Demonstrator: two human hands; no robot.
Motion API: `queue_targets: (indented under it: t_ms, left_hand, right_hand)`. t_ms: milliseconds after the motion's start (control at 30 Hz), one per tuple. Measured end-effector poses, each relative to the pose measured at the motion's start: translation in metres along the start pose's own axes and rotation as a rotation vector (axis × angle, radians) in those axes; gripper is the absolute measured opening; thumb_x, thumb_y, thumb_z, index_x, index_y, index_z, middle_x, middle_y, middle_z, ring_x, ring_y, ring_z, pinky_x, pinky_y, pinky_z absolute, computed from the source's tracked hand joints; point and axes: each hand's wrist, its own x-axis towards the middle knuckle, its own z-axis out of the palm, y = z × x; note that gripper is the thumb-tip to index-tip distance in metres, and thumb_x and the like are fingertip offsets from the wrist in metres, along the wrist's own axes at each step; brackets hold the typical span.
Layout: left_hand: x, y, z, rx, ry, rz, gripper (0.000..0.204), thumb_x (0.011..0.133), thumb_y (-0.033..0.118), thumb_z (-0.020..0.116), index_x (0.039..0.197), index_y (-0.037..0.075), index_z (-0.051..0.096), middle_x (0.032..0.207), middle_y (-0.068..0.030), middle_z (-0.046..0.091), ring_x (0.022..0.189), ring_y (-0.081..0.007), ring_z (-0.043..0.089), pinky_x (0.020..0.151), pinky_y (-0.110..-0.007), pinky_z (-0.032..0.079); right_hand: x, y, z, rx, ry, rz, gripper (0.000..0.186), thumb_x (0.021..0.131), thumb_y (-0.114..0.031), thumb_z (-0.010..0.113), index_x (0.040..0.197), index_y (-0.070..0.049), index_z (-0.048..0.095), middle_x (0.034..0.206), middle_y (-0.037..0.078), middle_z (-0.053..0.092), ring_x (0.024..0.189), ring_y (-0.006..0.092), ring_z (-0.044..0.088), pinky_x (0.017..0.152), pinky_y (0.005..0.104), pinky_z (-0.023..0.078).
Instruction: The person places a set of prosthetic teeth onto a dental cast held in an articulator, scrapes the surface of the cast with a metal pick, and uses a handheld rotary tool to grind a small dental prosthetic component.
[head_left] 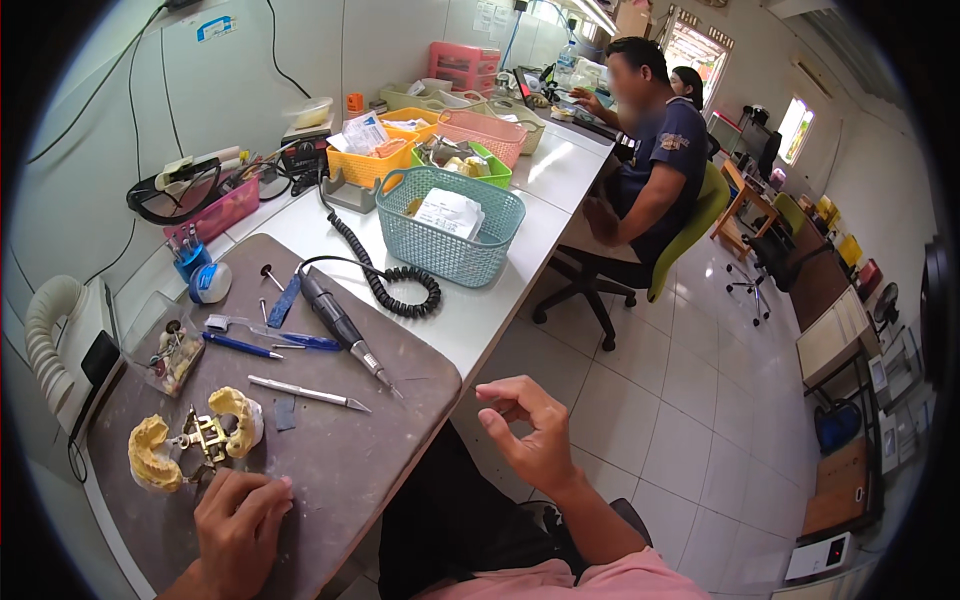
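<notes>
Near the front of the brown work mat (330,490), my left hand (240,525) rests with its fingers bent and closed; whatever may be under them is hidden. Just beyond its knuckles lies a brass dental articulator (207,440), spread open, with a yellowish dental cast (152,452) on its left and another cast (235,422) on its right. My right hand (530,440) is raised beyond the mat's right edge, over my lap and the floor. Its fingers curl loosely, thumb and forefinger apart, with nothing seen between them. A silver craft knife (308,393) lies beyond the articulator.
A rotary handpiece (345,325) with a coiled black cord (370,265) lies on the mat, near a blue pen (242,346), a toothbrush (270,330) and a clear box (163,345) of small bits. A teal basket (450,245) stands behind. A seated person (650,170) works farther along the bench.
</notes>
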Motion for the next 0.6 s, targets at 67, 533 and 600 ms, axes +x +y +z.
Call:
queue_targets:
  t_ms: [67,533,600]
  left_hand:
    - [0.001,0.007,-0.004,0.036,0.096,-0.054,0.024,0.072,-0.007,0.072,0.093,0.004,0.07,0.082,-0.0112,0.061,0.071,-0.0263,0.059,0.062,-0.036,0.047]
    - [-0.002,-0.008,-0.006,-0.091,0.049,-0.081,0.021,0.071,-0.006,0.074,0.089,0.004,0.068,0.087,-0.0113,0.065,0.075,-0.026,0.066,0.064,-0.034,0.054]
    - [-0.004,-0.01,-0.006,-0.081,0.046,-0.033,0.022,0.071,-0.003,0.075,0.091,0.004,0.068,0.087,-0.0095,0.066,0.078,-0.0258,0.066,0.065,-0.035,0.054]
  right_hand:
    - [-0.004,0.004,0.009,0.036,0.039,-0.034,0.015,0.091,-0.005,0.068,0.105,-0.001,0.068,0.097,0.008,0.067,0.076,0.0107,0.066,0.064,0.0231,0.054]
    - [0.015,-0.04,0.048,0.158,-0.1,-0.447,0.015,0.083,0.001,0.075,0.096,-0.001,0.065,0.072,0.007,0.07,0.056,0.0158,0.066,0.048,0.0255,0.048]
    - [0.022,-0.051,0.058,0.094,-0.132,-0.565,0.013,0.084,0.0,0.073,0.094,-0.001,0.066,0.074,0.009,0.07,0.057,0.0163,0.067,0.048,0.0251,0.049]
